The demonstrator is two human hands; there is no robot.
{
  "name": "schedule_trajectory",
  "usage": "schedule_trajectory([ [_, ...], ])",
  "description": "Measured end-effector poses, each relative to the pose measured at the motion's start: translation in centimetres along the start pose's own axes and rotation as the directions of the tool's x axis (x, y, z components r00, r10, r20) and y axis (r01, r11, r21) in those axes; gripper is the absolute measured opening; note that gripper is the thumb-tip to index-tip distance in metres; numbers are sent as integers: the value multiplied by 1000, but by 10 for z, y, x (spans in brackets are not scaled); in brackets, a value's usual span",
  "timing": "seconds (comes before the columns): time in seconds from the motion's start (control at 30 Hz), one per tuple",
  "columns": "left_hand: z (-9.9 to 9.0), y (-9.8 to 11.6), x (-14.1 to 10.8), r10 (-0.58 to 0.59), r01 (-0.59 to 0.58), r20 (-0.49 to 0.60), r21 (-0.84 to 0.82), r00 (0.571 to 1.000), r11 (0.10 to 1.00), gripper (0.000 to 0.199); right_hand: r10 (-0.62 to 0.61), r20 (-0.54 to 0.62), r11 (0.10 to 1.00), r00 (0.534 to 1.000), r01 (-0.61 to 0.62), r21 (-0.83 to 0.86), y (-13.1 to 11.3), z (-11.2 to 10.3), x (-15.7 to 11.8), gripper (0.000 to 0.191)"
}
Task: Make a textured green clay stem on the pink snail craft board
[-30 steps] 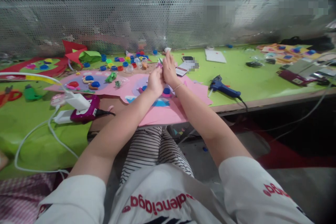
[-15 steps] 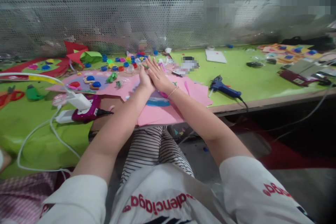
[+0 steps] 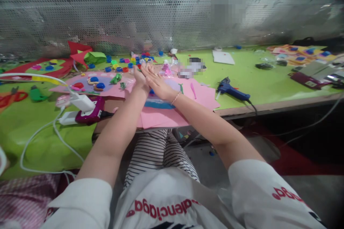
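Note:
My left hand (image 3: 141, 77) and my right hand (image 3: 158, 83) are pressed palm to palm above a pink paper sheet (image 3: 158, 118). The fingers of both are stretched out, the right ones lying across the left palm. Whether anything is between the palms is hidden. Beneath them, the sheet carries a lilac and blue shape (image 3: 159, 103). A pink stick-like tool (image 3: 193, 91) lies on its right part. Left of my hands, another pink sheet (image 3: 61, 88) bears blue, red and brown clay-like pieces.
Colourful small pots (image 3: 125, 69) stand behind my hands. A blue glue gun (image 3: 233, 91) lies right, near the table's front edge. On the left are a purple power strip (image 3: 90, 112) with white cables and orange scissors (image 3: 16, 98). A perforated metal panel (image 3: 172, 14) rises behind.
My joined hands have shifted left and slightly down, the right palm sliding against the left. More of the lilac shape shows now. The whole view has moved slightly.

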State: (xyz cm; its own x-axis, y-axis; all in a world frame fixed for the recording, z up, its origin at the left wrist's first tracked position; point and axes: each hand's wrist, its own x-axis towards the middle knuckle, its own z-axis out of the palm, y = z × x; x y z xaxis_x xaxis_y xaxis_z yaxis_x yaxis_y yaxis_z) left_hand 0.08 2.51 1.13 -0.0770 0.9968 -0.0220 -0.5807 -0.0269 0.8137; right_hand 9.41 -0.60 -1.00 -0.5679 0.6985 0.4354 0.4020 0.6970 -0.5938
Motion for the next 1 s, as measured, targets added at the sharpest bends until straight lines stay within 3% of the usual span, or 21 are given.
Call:
schedule_trajectory([
  [0.2, 5, -4, -3, 8, -6, 15, -88, 1000, 996, 55, 11, -32, 1000, 999, -10, 27, 10, 3, 6, 72],
  [0.33, 22, -15, -19, 43, -29, 108, -126, 993, 992, 52, 95, -152, 994, 984, -84, 75, 31, -4, 15, 78],
  [0.43, 33, -20, -32, 56, -31, 185, -136, 981, 990, 57, 89, -241, 996, 966, -81, 44, 43, -12, 18, 81],
  [0.7, 43, -24, -51, -105, 114, 393, -1, 914, 993, 61, 238, -433, 970, 869, -191, 151, 79, -38, 23, 97],
  [0.87, 41, -32, -49, -159, 124, 410, 112, 898, 986, 56, 361, -513, 931, 779, -271, 243, 100, -56, 26, 95],
  [1.0, 41, -33, -50, -163, 125, 412, 118, 897, 985, 57, 372, -503, 928, 780, -305, 215, 103, -54, 24, 95],
])
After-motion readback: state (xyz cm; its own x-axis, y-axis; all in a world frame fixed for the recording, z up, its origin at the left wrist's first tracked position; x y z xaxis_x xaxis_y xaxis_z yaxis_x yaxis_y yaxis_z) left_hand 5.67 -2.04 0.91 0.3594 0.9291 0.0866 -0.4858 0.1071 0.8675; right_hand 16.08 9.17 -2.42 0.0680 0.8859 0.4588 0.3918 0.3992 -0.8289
